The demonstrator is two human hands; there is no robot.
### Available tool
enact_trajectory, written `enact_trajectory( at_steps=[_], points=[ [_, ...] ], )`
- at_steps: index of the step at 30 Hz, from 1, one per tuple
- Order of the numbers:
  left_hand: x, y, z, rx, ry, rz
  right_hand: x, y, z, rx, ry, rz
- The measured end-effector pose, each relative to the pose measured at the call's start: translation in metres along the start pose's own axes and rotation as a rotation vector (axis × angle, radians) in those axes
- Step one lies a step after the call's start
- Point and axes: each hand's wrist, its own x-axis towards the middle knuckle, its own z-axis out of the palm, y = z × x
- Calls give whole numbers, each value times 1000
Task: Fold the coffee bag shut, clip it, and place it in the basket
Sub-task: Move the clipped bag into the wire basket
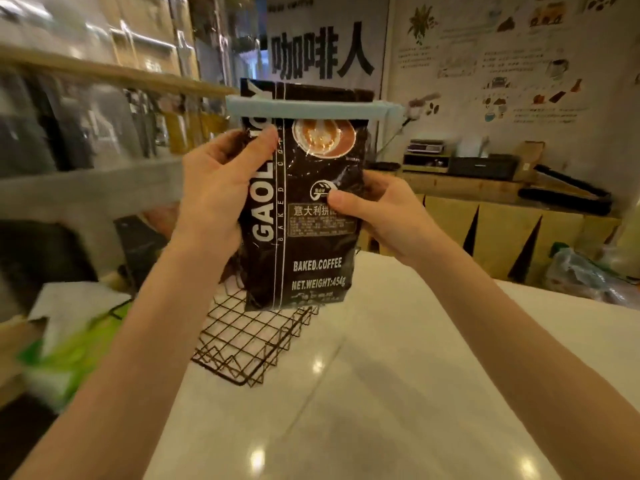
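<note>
— Holding the coffee bag [311, 216] upright with both hands, is that right?

— Yes. The left hand [221, 188] wraps the bag's edge at 9 o'clock, thumb pressed on the front near the white lettering. The right hand [377, 216] grips the edge at 3 o'clock, thumb on the label.

— Where is the clip?

— A pale blue clip [313, 109] runs straight across the bag near its top, at 12 o'clock from both hands, sticking out past both edges. A strip of bag stands above it.

— And the basket?

— A black wire basket [252, 337] sits on the white counter [398, 393], at 6 o'clock from the bag. The bag's bottom edge hangs in front of the basket's far side; I cannot tell whether they touch.

— Anything else nearby?

— A blurred green and white package [65, 351] lies at 9 o'clock from the basket, off the counter's edge.
</note>
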Motion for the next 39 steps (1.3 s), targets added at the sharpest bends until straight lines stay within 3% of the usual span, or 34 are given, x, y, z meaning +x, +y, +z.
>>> enact_trajectory(
  at_steps=[5, 11, 15, 27, 39],
  points=[
    [21, -14, -71, 41, 152, 0, 51, 31, 65, 45, -95, 74],
    [33, -54, -114, 196, 308, 28, 89, 73, 102, -68, -215, 388],
    [38, -82, -130, 172, 375, -54, 107, 92, 115, 39, -233, 538],
    [31, -122, -156, 221, 446, -103, 128, 139, 153, 98, -203, 665],
    [24, -124, -155, 402, 365, -93, 122, 137, 154, -5, -186, 635]
  ],
)
